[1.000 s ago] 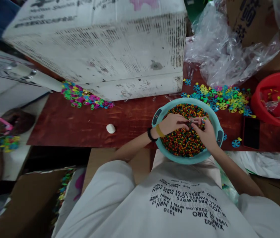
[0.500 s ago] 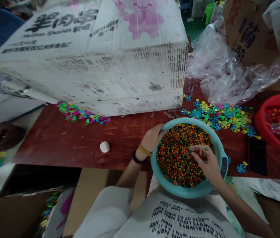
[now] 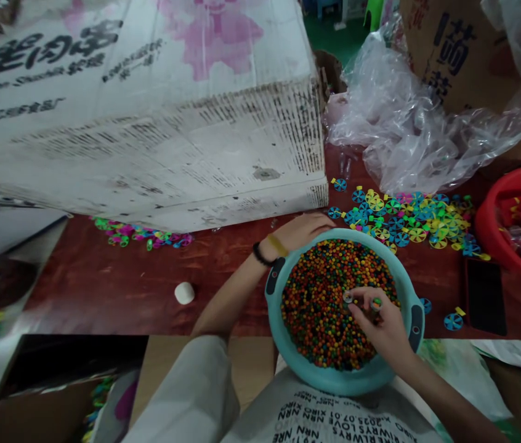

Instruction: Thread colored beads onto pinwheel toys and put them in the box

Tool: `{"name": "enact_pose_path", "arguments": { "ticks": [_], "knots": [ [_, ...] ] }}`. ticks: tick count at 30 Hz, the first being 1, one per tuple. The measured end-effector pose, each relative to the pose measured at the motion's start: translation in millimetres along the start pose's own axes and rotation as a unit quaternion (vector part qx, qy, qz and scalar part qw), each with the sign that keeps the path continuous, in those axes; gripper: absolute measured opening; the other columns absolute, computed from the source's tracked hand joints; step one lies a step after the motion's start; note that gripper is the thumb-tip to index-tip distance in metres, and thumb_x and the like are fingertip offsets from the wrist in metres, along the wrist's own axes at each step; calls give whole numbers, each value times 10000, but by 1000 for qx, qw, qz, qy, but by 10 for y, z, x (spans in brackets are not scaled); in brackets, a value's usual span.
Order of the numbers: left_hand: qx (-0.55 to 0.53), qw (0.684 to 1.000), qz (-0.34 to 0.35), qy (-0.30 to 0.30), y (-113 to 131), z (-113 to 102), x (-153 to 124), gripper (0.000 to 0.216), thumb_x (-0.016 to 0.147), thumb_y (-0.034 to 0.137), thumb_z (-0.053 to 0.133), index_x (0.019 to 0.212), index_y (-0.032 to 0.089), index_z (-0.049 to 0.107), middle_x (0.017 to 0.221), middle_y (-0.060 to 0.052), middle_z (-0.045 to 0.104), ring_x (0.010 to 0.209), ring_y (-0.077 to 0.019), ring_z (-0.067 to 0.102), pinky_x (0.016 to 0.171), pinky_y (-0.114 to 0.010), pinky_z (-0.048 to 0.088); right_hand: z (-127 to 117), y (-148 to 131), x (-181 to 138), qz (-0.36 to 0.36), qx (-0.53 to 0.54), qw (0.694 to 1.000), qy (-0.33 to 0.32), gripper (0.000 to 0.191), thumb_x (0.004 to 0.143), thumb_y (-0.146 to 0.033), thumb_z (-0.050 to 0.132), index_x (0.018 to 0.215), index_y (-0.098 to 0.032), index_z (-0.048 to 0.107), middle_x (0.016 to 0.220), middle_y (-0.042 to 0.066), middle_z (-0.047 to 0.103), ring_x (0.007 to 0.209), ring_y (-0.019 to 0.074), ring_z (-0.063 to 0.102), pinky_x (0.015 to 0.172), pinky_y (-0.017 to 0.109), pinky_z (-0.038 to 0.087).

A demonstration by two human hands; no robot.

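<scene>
Basin: one, pale blue (image 3: 343,384), lower centre-right of the frame, holding coloured beads (image 3: 329,307) too many to count.
Tubes: two small clear ones at the right hand, one (image 3: 348,297) pinched at the fingertips, another (image 3: 375,304) tucked among the fingers.
Wheels: two heaps, left (image 3: 135,234) and right (image 3: 417,223) of centre.
Phone: one (image 3: 486,296), right.
Right hand (image 3: 378,320): grasping, curled over the beads.
Left hand (image 3: 306,231): stretched palm-down by the upper-left rim; cannot tell whether it grips anything.
Bench (image 3: 149,271): reddish-brown, across mid-frame.
Room: one white carton (image 3: 186,154), upper left; green floor (image 3: 355,37), top.
</scene>
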State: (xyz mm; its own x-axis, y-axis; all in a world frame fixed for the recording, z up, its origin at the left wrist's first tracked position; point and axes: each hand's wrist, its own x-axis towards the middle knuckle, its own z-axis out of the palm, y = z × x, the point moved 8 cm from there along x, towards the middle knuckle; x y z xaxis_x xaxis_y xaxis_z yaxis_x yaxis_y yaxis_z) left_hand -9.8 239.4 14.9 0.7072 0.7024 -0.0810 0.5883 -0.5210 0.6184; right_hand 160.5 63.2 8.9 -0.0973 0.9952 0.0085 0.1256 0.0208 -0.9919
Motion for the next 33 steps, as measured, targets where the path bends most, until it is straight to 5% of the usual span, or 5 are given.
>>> {"name": "enact_pose_path", "arguments": {
  "ticks": [12, 16, 21, 26, 33],
  "knots": [
    [120, 982, -117, -86, -98, 234, 1008, 217, 755, -98, 665, 660, 93, 701, 853, -147, 768, 886, -256, 723, 860, -346, 531, -196, 116, -26, 13, -24, 998, 50, 320, 903, -328, 750, 831, -259, 446, 1042, 66, 779, 1042, 239, 756, 921, 417, 595],
    [90, 991, -96, 27, 116, -399, 451, 134, 951, 75, 578, 934, 29, 703, 1060, -142, 762, 1093, -198, 687, 948, -300, 464, -236, 86, -6, 4, -66, 995, 72, 348, 857, -353, 787, 825, -254, 455, 1018, 77, 779, 1017, 251, 761, 939, 442, 592],
    [-41, 932, -149, 327, 5, -793, -1436, 208, 1032, 250, 540, 1108, 79, 632, 1178, -117, 719, 1129, -201, 681, 985, -326, 502, -273, 157, 16, 3, -82, 993, 87, 354, 809, -366, 816, 837, -242, 486, 1050, 70, 764, 1083, 256, 744, 1025, 463, 553],
    [-405, 784, -203, 424, -28, 408, -2974, 260, 1057, 447, 506, 1033, 188, 506, 1047, -84, 716, 924, -164, 709, 837, -323, 583, -242, 98, -20, -7, -102, 993, 58, 391, 747, -370, 850, 807, -243, 485, 1009, 64, 747, 1003, 250, 739, 949, 445, 576],
    [-710, 611, -184, 296, 625, 1568, -2769, 477, 840, 461, 800, 1162, 133, 672, 940, -31, 634, 728, -81, 543, 656, -223, 434, 185, -60, -311, 5, 49, 997, -65, 387, 734, -290, 868, 770, -249, 485, 917, 25, 733, 928, 232, 730, 880, 410, 566]
  ]
}}
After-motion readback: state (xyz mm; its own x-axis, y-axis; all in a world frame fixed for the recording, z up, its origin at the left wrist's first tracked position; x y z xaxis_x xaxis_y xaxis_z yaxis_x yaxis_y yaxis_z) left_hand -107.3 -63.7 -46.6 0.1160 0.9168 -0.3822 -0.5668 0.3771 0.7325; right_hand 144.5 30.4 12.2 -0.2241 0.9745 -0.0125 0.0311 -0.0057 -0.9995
